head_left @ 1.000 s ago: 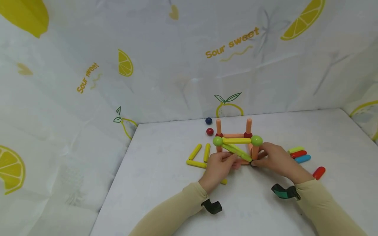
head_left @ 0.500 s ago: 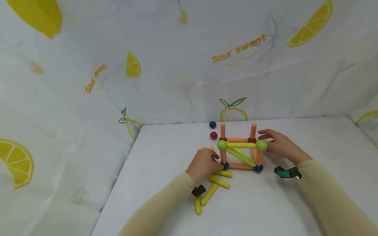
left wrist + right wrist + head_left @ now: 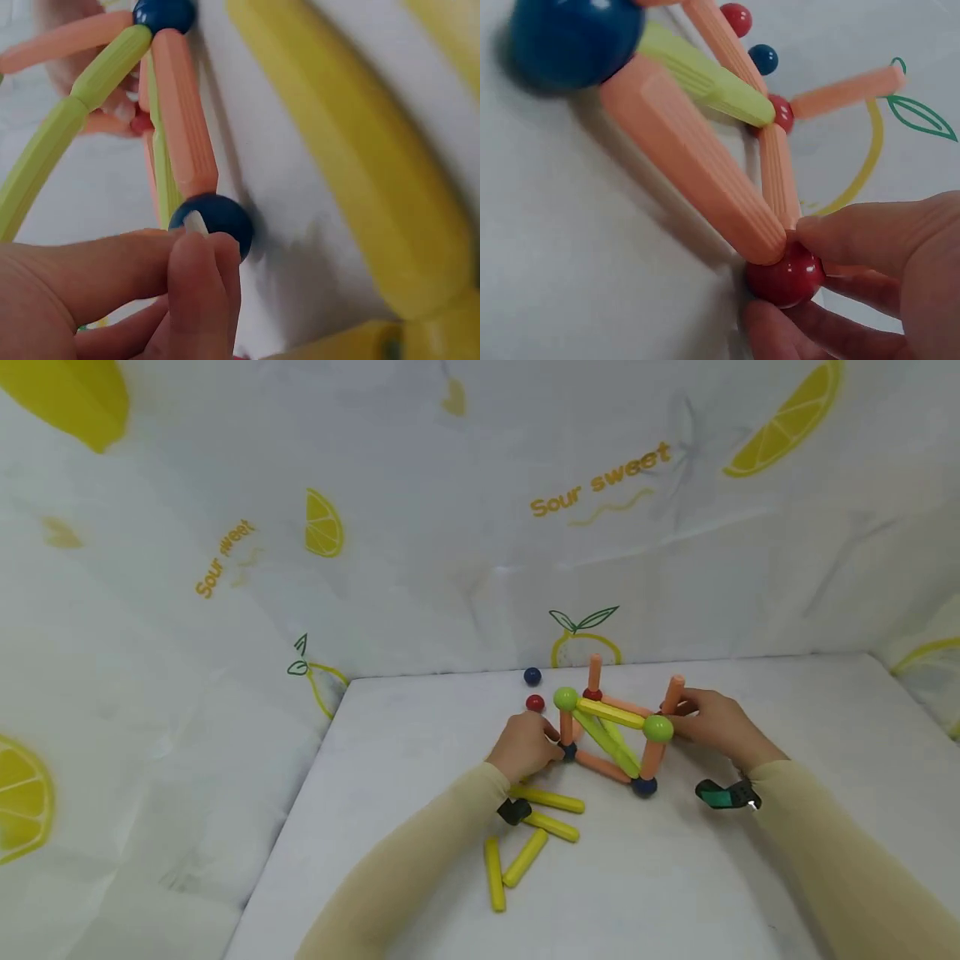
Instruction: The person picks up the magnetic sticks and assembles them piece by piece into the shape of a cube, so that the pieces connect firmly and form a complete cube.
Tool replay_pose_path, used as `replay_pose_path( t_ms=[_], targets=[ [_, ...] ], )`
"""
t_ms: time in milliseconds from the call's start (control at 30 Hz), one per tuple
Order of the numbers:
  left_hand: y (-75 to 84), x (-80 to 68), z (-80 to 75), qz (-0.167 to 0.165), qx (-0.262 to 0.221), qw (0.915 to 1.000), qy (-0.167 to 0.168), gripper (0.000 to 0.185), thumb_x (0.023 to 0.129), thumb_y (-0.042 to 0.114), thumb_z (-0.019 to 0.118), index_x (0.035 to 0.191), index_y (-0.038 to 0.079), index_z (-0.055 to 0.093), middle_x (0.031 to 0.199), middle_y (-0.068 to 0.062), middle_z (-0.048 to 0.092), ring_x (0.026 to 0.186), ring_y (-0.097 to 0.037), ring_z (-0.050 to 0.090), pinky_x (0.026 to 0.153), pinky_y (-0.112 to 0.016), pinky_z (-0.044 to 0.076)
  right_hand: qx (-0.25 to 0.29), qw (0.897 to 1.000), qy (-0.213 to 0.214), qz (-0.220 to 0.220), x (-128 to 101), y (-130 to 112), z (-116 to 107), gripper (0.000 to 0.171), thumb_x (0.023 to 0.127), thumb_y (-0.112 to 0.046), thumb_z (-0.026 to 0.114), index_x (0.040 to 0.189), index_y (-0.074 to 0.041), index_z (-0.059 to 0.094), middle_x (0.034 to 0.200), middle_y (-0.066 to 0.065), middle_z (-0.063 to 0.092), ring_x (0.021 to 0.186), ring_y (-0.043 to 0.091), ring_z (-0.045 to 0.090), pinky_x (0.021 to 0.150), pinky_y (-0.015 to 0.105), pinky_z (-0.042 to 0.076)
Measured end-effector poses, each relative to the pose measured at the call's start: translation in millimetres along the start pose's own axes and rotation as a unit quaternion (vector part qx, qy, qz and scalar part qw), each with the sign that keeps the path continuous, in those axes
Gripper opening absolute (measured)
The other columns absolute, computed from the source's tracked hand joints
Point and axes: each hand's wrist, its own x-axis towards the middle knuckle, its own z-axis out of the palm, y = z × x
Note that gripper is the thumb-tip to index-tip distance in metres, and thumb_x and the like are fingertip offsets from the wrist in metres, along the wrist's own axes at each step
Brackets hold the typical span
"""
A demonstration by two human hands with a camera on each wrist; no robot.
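A frame of magnetic sticks and balls (image 3: 610,712) stands on the table, turned at an angle. Orange sticks (image 3: 603,766) join its lower blue balls and its red balls. A yellow stick (image 3: 611,712) spans two green balls (image 3: 657,728) on top, and lime sticks (image 3: 606,742) slant through the frame. My left hand (image 3: 523,747) pinches the left blue ball (image 3: 229,217) between thumb and fingers. At the back right corner my right hand (image 3: 716,727) grips a red ball (image 3: 786,277), which the head view mostly hides.
Several loose yellow sticks (image 3: 551,799) lie in front of and beneath my left forearm. A loose red ball (image 3: 535,702) and a dark blue ball (image 3: 532,676) rest behind my left hand. A lemon-printed white sheet (image 3: 450,593) rises behind the table (image 3: 420,735).
My left hand went from the frame's front to its left blue ball. My right hand left the front right corner for the rear red ball. The frame has turned, its left side moving back.
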Motion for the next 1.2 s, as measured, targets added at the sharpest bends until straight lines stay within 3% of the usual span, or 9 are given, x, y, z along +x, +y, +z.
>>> replay_pose_path(
  t_ms=[167, 300, 433, 533, 667, 833, 1000, 1200],
  targets=[
    [1.8, 21.7, -3.5, -0.018, -0.012, 0.9998, 0.005, 0.029, 0.096, 0.013, 0.079, 0.124, 0.003, 0.080, 0.105, -0.006, 0.081, 0.084, -0.014, 0.066, 0.075, -0.022, 0.053, -0.023, 0.999, 0.028, 0.003, -20.6, 9.5, -0.1, 0.059, 0.102, -0.053, 0.070, 0.136, -0.004, 0.066, 0.134, 0.030, 0.070, 0.106, 0.036, 0.070, 0.076, 0.035, 0.055],
    [-10.4, 33.6, -8.7, -0.032, -0.068, 0.9971, 0.009, 0.035, 0.099, 0.014, 0.076, 0.133, 0.006, 0.076, 0.122, -0.006, 0.079, 0.100, -0.017, 0.069, 0.089, -0.028, 0.059, -0.028, 0.999, 0.035, 0.005, -31.9, 0.8, 9.1, 0.050, 0.101, -0.049, 0.073, 0.127, -0.006, 0.070, 0.124, 0.026, 0.076, 0.108, 0.039, 0.070, 0.075, 0.037, 0.055],
    [-22.3, 36.7, -14.2, -0.046, -0.135, 0.9898, 0.006, 0.039, 0.104, 0.019, 0.073, 0.141, 0.010, 0.072, 0.129, -0.003, 0.077, 0.114, -0.018, 0.069, 0.104, -0.035, 0.058, -0.030, 0.999, 0.028, 0.004, -40.9, -12.1, 23.3, 0.044, 0.098, -0.049, 0.077, 0.120, -0.011, 0.073, 0.111, 0.018, 0.079, 0.102, 0.035, 0.068, 0.073, 0.035, 0.053],
    [-28.1, 30.1, -18.6, -0.034, -0.163, 0.9860, 0.002, 0.040, 0.105, 0.024, 0.072, 0.143, 0.012, 0.071, 0.130, -0.001, 0.077, 0.118, -0.017, 0.068, 0.109, -0.038, 0.056, -0.031, 0.999, 0.031, 0.002, -46.8, -19.6, 34.4, 0.040, 0.096, -0.047, 0.080, 0.115, -0.012, 0.074, 0.109, 0.015, 0.079, 0.103, 0.035, 0.067, 0.076, 0.039, 0.056],
    [-35.6, 10.3, -21.0, 0.015, -0.157, 0.9874, -0.006, 0.037, 0.104, 0.022, 0.073, 0.140, 0.012, 0.072, 0.121, 0.001, 0.079, 0.111, -0.015, 0.072, 0.103, -0.036, 0.059, -0.032, 0.998, 0.053, 0.001, -54.4, -27.0, 46.5, 0.033, 0.096, -0.041, 0.082, 0.108, -0.011, 0.074, 0.107, 0.013, 0.078, 0.105, 0.036, 0.070, 0.085, 0.050, 0.060],
    [-41.4, -14.3, -12.3, 0.072, -0.082, 0.9935, -0.033, 0.040, 0.097, 0.023, 0.083, 0.135, 0.013, 0.074, 0.115, 0.003, 0.078, 0.100, -0.007, 0.071, 0.090, -0.025, 0.060, -0.039, 0.997, 0.063, 0.006, -60.3, -32.8, 56.8, 0.028, 0.095, -0.035, 0.084, 0.106, -0.011, 0.074, 0.103, 0.011, 0.077, 0.101, 0.032, 0.068, 0.089, 0.052, 0.060],
    [-34.8, -29.3, -1.0, 0.063, -0.029, 0.9975, -0.004, 0.048, 0.090, 0.036, 0.090, 0.129, 0.013, 0.075, 0.112, 0.001, 0.077, 0.096, -0.008, 0.068, 0.084, -0.024, 0.059, -0.031, 0.998, 0.058, -0.006, -61.7, -41.8, 63.5, 0.027, 0.094, -0.031, 0.086, 0.108, -0.011, 0.075, 0.106, 0.012, 0.077, 0.100, 0.030, 0.068, 0.091, 0.052, 0.062],
    [-23.6, -37.8, 7.9, 0.026, 0.005, 0.9984, 0.049, 0.051, 0.090, 0.053, 0.086, 0.117, 0.010, 0.076, 0.093, 0.003, 0.075, 0.075, -0.010, 0.064, 0.066, -0.023, 0.054, -0.036, 0.998, 0.056, -0.019, -61.4, -50.0, 66.5, 0.028, 0.095, -0.030, 0.085, 0.110, -0.009, 0.076, 0.106, 0.013, 0.078, 0.099, 0.030, 0.069, 0.091, 0.053, 0.063]
  ],
)
